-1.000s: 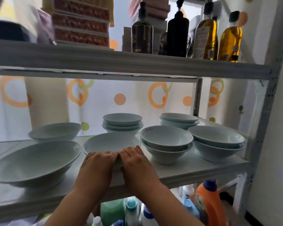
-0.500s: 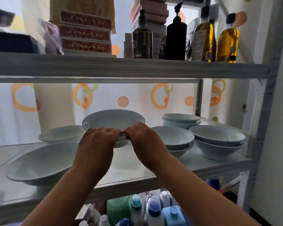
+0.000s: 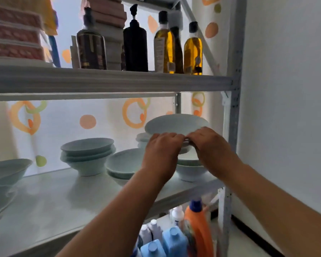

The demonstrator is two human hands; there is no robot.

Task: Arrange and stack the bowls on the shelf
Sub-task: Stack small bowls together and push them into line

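In the head view, a pale wide bowl (image 3: 176, 124) is held up at the right end of the middle shelf (image 3: 63, 197), above a stack of bowls (image 3: 190, 171) near the right post. Its near rim is gripped by the left hand (image 3: 162, 151) and the right hand (image 3: 209, 145), set side by side and almost touching. The fingers (image 3: 167, 136) are curled over the rim edge and clamped on it, with the bowl lying beyond and above the knuckles.

The bowl's foot and the top of the stack below are mostly covered by the hands, so contact between them cannot be told. A further stack behind (image 3: 142, 138) is half hidden. A bowl at the left edge (image 3: 6, 169) is cut off and blurred.

The held bowl is kept mouth up, its rim roughly level and seen as an oval running left to right.
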